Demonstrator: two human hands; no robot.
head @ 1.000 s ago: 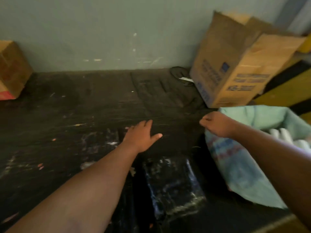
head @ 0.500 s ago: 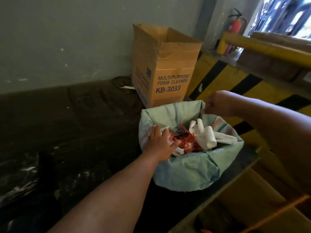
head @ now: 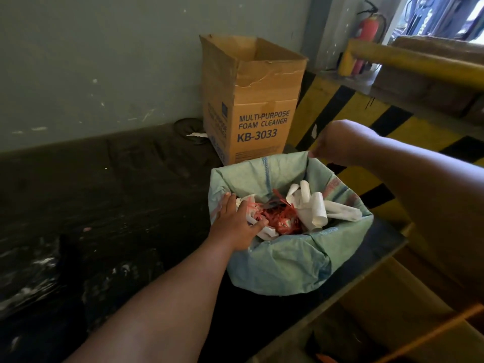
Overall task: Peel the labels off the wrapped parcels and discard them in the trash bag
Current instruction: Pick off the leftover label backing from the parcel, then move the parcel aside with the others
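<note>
A pale green trash bag [head: 285, 263] stands open at the right edge of the dark worktop [head: 117, 195]. Inside it lie curled white labels [head: 314, 205] and crumpled red scraps [head: 281, 218]. My left hand [head: 235, 221] reaches into the bag's near left side, fingers spread over the paper; whether it holds a label I cannot tell. My right hand [head: 332, 145] pinches the bag's far rim and holds it open. Black wrapped parcels [head: 28, 281] lie dimly at the lower left.
An open cardboard box [head: 251, 106] marked foam cleaner stands behind the bag against the grey wall. A yellow-and-black striped barrier [head: 366, 121] and a yellow rail [head: 408, 58] run on the right. A red fire extinguisher [head: 368, 30] hangs at the back. Cardboard [head: 392, 310] lies below the worktop's edge.
My view swung right from the worktop to the bag. My left hand moved from the worktop into the bag. My right hand shifted from the bag's near rim to its far rim.
</note>
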